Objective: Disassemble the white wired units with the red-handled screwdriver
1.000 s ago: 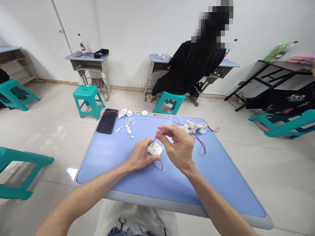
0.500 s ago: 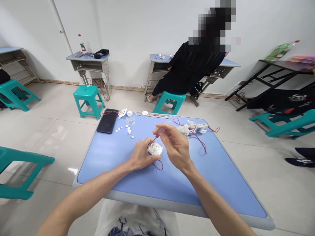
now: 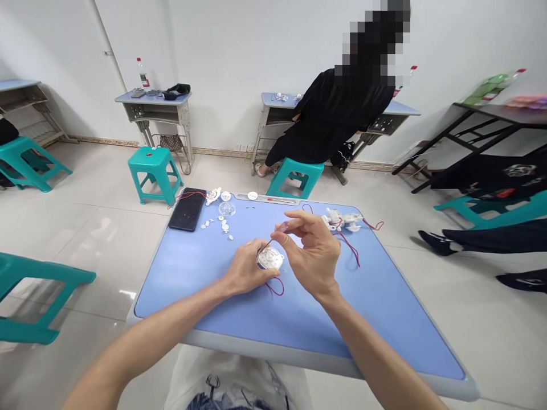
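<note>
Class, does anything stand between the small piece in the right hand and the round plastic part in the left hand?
Only a thin dark wire rises between the small piece in the right hand and the round plastic part in the left hand; nothing else does.

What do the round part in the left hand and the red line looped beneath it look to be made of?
The round part looks like moulded plastic, clear to whitish and glossy, as light shows through it. The red line looks like thin plastic-coated wire, judging by its soft, loose curves; any core inside cannot be seen.
</note>
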`<state>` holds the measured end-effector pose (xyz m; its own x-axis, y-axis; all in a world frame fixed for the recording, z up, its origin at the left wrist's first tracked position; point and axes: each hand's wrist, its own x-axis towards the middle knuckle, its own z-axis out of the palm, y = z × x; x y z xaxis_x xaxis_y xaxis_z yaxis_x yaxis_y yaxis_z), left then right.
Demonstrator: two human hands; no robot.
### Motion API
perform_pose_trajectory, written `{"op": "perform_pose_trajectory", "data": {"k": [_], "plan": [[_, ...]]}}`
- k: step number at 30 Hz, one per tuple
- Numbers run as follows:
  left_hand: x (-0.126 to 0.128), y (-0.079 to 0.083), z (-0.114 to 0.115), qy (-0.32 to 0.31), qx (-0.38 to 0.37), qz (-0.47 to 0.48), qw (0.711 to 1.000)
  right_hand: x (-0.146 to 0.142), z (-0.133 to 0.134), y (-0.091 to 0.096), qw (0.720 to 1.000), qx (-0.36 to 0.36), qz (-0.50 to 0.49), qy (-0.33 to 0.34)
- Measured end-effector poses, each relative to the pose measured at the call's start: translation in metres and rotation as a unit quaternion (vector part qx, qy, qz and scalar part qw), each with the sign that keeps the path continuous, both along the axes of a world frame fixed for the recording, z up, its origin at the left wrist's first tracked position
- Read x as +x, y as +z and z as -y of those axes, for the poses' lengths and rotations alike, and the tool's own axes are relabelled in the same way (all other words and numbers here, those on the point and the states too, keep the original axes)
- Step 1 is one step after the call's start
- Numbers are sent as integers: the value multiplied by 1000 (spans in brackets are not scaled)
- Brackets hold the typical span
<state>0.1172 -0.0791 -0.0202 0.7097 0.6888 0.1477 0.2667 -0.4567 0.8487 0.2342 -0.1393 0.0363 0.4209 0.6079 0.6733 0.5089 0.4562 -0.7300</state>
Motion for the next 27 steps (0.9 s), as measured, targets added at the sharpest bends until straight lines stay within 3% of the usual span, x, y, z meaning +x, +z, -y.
{"op": "perform_pose_trajectory", "data": {"k": [4, 15, 22, 27], "plan": [[0, 2, 1, 10, -5, -8, 1000, 0, 1, 0, 1000, -18, -9, -6], [0, 0, 0, 8, -8, -6, 1000, 5, 0, -4, 995, -49, 0, 87], [0, -3, -1, -3, -2, 15, 1000, 3, -5, -6, 997, -28, 64, 26], [0, -1, 0, 1, -6, 4, 1000, 2, -3, -2, 999, -10, 36, 4]]}}
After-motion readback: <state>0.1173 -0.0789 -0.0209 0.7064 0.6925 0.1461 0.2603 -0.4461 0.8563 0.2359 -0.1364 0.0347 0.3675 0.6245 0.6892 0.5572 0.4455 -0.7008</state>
